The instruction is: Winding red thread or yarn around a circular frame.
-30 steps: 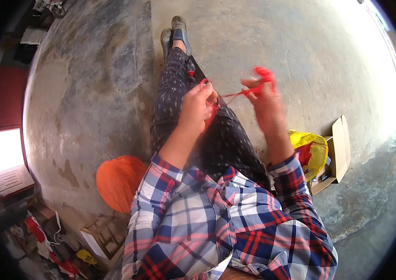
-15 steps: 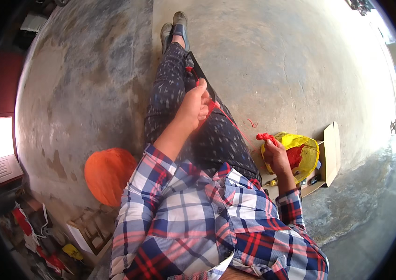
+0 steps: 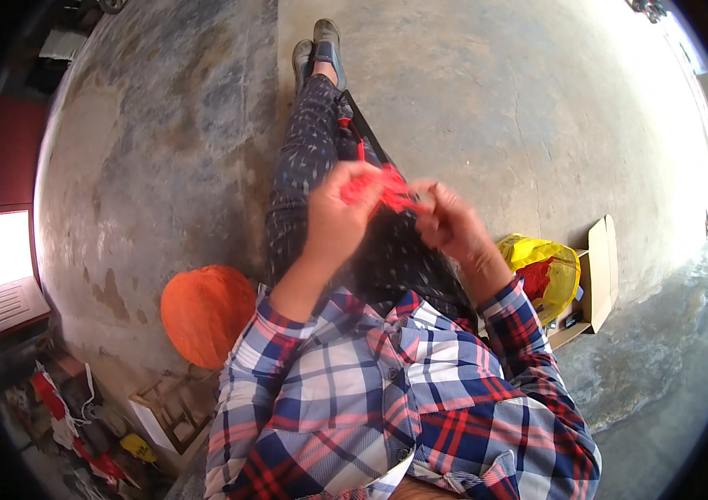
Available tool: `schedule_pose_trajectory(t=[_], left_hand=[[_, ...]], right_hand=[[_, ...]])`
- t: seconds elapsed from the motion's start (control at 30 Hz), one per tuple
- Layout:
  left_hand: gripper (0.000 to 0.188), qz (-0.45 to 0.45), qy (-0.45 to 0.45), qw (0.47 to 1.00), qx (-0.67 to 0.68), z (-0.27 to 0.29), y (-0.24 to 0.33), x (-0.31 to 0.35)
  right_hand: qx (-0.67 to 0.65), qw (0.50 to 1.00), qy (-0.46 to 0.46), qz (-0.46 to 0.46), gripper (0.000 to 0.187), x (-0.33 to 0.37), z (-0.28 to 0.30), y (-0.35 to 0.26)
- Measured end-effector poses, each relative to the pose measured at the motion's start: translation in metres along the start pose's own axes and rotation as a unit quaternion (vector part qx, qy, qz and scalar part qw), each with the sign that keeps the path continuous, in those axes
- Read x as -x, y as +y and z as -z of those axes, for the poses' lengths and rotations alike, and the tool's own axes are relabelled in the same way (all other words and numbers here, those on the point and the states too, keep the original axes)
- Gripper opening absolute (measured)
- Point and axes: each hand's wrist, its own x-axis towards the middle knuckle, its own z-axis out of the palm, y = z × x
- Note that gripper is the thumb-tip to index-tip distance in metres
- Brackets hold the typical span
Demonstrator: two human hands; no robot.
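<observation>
Over my lap, a bundle of bright red cord (image 3: 389, 188) is stretched between my two hands, blurred by motion. My left hand (image 3: 339, 215) is closed on its left side, with thumb and fingers pinched together. Curled at the bundle's right end is my right hand (image 3: 456, 223), also closed on the cord. A long, narrow black bar (image 3: 365, 132) lies along my legs just beyond the hands. A red strand (image 3: 361, 150) runs beside it down to the bundle. How the strands are looped or knotted is too smeared to tell.
To the right stand a yellow bag (image 3: 565, 271) holding red material and an open cardboard box (image 3: 597, 279). A round orange seat or cushion (image 3: 206, 315) sits at the left. A small wooden frame (image 3: 172, 417) and assorted clutter lie at the lower left.
My right hand has come in from beside the yellow bag to my left hand, bringing its red cord bundle along. The long strand stretched between the hands is now drawn together.
</observation>
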Motion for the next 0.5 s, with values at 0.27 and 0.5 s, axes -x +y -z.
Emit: schedule_pose_trajectory(t=[0.27, 0.5], left_hand=[[0.023, -0.166, -0.059, 0.902, -0.394, 0.006, -0.042, -0.034], [0.028, 0.019, -0.097, 0.991, -0.086, -0.003, -0.046, -0.026]], right_hand=[[0.546, 0.773, 0.049, 0.320, 0.025, -0.074, 0.022, 0.004], [0.630, 0.682, 0.111, 0.355, 0.027, -0.075, 0.031, 0.020]])
